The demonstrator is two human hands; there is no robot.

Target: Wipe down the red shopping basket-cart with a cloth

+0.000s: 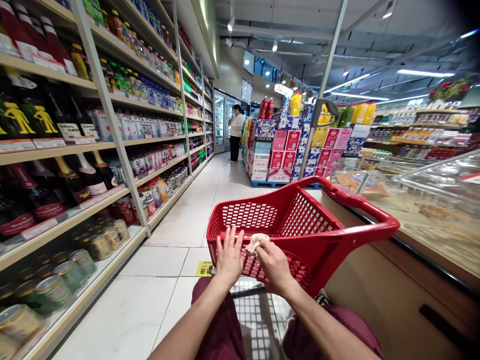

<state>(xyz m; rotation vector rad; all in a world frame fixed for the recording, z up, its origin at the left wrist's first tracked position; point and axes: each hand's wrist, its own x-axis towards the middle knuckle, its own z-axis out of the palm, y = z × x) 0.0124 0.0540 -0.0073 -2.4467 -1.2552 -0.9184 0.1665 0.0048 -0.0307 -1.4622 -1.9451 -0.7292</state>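
Red shopping cart [307, 240] is apparently touched by the left hand [229, 260], fingers spread; crumpled cloth [257, 242] is pinched by the right hand [276, 266].

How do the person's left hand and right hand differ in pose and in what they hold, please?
The left hand is open and holds nothing, while the right hand grips a crumpled, pale cloth. The left hand's fingers are extended and slightly spread; the right hand's fingers are bent around the cloth. Both are bare and at the near side of the red shopping cart.
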